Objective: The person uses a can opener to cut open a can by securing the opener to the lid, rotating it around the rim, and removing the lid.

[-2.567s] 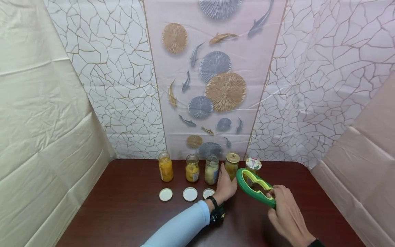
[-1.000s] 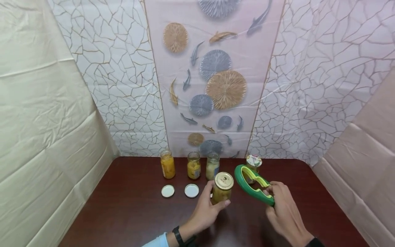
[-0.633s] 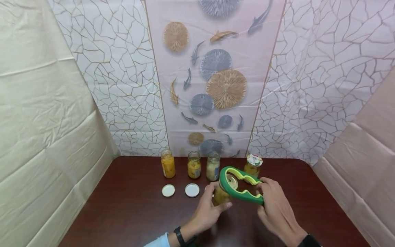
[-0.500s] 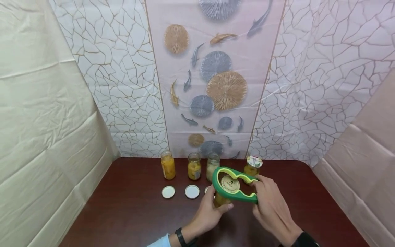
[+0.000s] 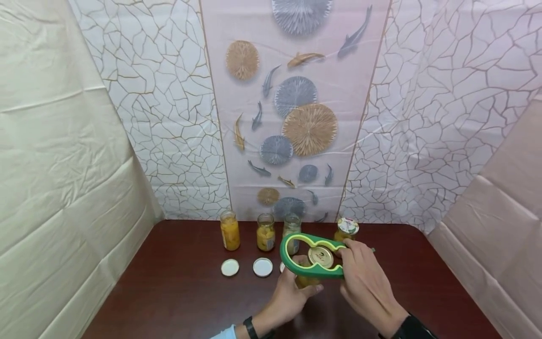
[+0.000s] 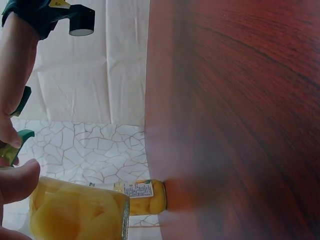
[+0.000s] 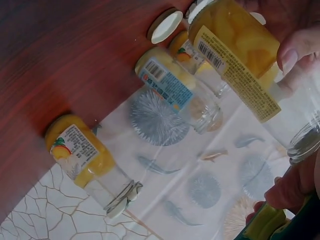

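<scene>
My left hand (image 5: 288,294) grips a glass jar (image 5: 306,281) of yellow fruit pieces around its body. Its thumb lies across the glass in the left wrist view, where the jar (image 6: 75,207) appears raised off the tabletop. A gold lid (image 5: 320,257) tops this jar. In my right hand (image 5: 366,278) is a green jar opener (image 5: 296,270) with a lime notched inner edge. The opener surrounds the lid at a notch close to the right fingers; its large end loop extends left past the jar. The right wrist view shows the jar's yellow label (image 7: 235,72).
Along the table's back stand an orange-filled jar (image 5: 230,233), a yellow-fruit jar (image 5: 266,235) and a pale-filled jar (image 5: 292,223), all lidless. A jar with a patterned lid (image 5: 348,226) stands right. Loose lids (image 5: 230,267) lie in front; one is mostly hidden by the opener.
My left hand took the gold-lidded jar from the row and brought it forward. My right hand moved the opener left over the lid, which shifted from the large loop to a nearer notch.
</scene>
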`<move>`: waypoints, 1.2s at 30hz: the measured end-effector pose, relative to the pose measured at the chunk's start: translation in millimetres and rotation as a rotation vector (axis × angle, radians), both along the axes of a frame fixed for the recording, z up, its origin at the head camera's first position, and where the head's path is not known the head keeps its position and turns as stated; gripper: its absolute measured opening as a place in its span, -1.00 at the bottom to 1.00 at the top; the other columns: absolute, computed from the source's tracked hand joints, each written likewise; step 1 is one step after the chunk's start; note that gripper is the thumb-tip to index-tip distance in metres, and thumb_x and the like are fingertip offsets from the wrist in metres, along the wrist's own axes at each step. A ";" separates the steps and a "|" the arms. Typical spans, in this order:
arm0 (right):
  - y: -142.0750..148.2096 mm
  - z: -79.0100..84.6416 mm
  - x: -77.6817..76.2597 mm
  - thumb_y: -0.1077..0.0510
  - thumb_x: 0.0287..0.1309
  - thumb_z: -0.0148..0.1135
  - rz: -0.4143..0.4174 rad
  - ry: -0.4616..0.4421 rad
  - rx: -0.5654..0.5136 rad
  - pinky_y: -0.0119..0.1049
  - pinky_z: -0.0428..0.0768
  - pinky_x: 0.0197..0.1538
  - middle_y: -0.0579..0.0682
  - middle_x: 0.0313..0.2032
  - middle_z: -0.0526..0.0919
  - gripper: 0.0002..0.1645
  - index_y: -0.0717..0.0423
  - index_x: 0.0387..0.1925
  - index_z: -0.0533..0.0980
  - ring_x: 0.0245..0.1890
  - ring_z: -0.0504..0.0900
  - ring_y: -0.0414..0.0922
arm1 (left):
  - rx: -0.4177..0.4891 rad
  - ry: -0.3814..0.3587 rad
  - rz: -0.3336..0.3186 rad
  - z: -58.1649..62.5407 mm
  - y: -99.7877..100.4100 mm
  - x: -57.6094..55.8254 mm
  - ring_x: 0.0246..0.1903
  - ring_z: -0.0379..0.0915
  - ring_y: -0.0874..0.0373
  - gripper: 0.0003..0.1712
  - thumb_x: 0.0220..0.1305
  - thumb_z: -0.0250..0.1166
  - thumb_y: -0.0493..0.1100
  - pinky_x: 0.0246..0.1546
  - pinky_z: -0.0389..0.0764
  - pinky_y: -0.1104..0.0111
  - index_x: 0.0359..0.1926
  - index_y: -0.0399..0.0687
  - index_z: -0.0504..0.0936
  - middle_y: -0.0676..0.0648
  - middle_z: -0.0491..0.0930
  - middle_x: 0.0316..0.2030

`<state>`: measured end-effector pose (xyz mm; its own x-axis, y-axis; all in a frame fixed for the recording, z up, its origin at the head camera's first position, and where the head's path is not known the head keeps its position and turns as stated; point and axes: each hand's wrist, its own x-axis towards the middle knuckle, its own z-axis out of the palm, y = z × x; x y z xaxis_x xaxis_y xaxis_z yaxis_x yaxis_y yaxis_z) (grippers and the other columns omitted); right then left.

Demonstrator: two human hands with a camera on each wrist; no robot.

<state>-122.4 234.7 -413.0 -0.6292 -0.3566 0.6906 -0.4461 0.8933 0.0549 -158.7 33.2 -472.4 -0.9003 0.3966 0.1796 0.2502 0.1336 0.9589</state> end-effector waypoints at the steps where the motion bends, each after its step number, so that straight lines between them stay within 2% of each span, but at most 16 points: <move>1: -0.8 0.2 -0.1 0.47 -0.31 -0.01 -0.002 -0.006 0.000 0.17 0.53 0.07 0.43 -0.02 0.54 -0.53 0.40 -0.18 0.48 0.03 0.50 0.29 | -0.001 0.000 0.005 0.0 0.3 0.2 0.22 0.41 0.08 -0.37 0.23 0.52 -0.08 0.16 0.49 0.04 0.26 0.29 0.44 0.09 0.49 0.20; 8: -5.6 -1.6 -1.1 0.47 -0.25 -0.02 -0.003 -0.024 0.014 0.14 0.55 0.02 0.40 -0.04 0.55 -0.56 0.41 -0.19 0.48 0.02 0.52 0.27 | -0.019 0.010 0.037 -0.2 0.6 2.4 0.18 0.46 0.10 -0.41 0.19 0.54 -0.08 0.18 0.48 0.02 0.19 0.26 0.50 0.08 0.55 0.14; 15: -6.1 -3.2 1.1 0.46 -0.27 -0.02 -0.013 -0.035 0.011 0.13 0.55 0.01 0.37 -0.05 0.54 -0.56 0.38 -0.19 0.48 -0.01 0.51 0.24 | -0.016 0.003 0.027 -2.6 0.2 4.4 0.14 0.47 0.17 -0.43 0.20 0.54 -0.05 0.16 0.48 0.05 0.17 0.30 0.50 0.15 0.56 0.11; 18: -6.1 -3.5 0.4 0.45 -0.28 0.00 -0.015 -0.038 0.017 0.11 0.56 -0.03 0.35 -0.07 0.54 -0.58 0.34 -0.22 0.48 -0.06 0.52 0.22 | 0.000 -0.013 0.006 -3.0 -0.9 4.7 0.14 0.47 0.16 -0.45 0.22 0.52 -0.06 0.16 0.48 0.02 0.17 0.30 0.50 0.14 0.55 0.11; 22: -5.0 -3.0 -1.3 0.44 -0.31 0.03 -0.022 -0.040 0.032 0.00 0.54 -0.18 0.28 -0.14 0.54 -0.62 0.26 -0.28 0.45 -0.22 0.49 0.14 | 0.013 -0.034 -0.023 -3.8 -2.2 3.7 0.16 0.46 0.14 -0.46 0.24 0.51 -0.08 0.18 0.48 -0.02 0.18 0.29 0.50 0.14 0.54 0.11; 26: -2.7 -3.0 -3.4 0.42 -0.35 0.03 -0.015 -0.040 0.038 -0.13 0.41 -0.30 0.15 -0.26 0.48 -0.64 0.17 -0.34 0.40 -0.36 0.37 0.02 | 0.012 -0.038 -0.038 -6.0 -3.2 2.5 0.16 0.47 0.14 -0.44 0.23 0.51 -0.09 0.21 0.47 0.00 0.19 0.29 0.49 0.13 0.55 0.11; 31: 2.2 -5.3 -7.6 0.39 -0.48 0.04 0.010 -0.034 0.026 -0.24 0.26 -0.35 -0.02 -0.39 0.37 -0.60 0.08 -0.39 0.36 -0.43 0.26 -0.09 | 0.004 -0.045 -0.067 -9.0 -6.1 2.2 0.21 0.45 0.09 -0.40 0.25 0.50 -0.03 0.21 0.48 0.01 0.25 0.28 0.46 0.06 0.52 0.20; 34: 5.3 -7.0 -10.2 0.36 -0.55 0.16 0.020 -0.009 0.021 -0.25 0.28 -0.39 -0.05 -0.41 0.37 -0.58 0.07 -0.42 0.38 -0.45 0.27 -0.12 | 0.006 -0.048 -0.119 -9.8 -8.5 1.1 0.21 0.45 0.12 -0.38 0.25 0.49 0.00 0.18 0.51 0.08 0.28 0.31 0.46 0.06 0.50 0.24; 36: 8.2 -7.8 -11.3 0.33 -0.54 0.28 0.022 0.015 0.030 -0.24 0.34 -0.41 -0.04 -0.41 0.39 -0.58 0.08 -0.42 0.40 -0.45 0.29 -0.12 | 0.019 -0.042 -0.189 -9.8 -9.8 -0.7 0.18 0.48 0.16 -0.39 0.28 0.48 -0.02 0.15 0.54 0.17 0.29 0.31 0.46 0.06 0.51 0.24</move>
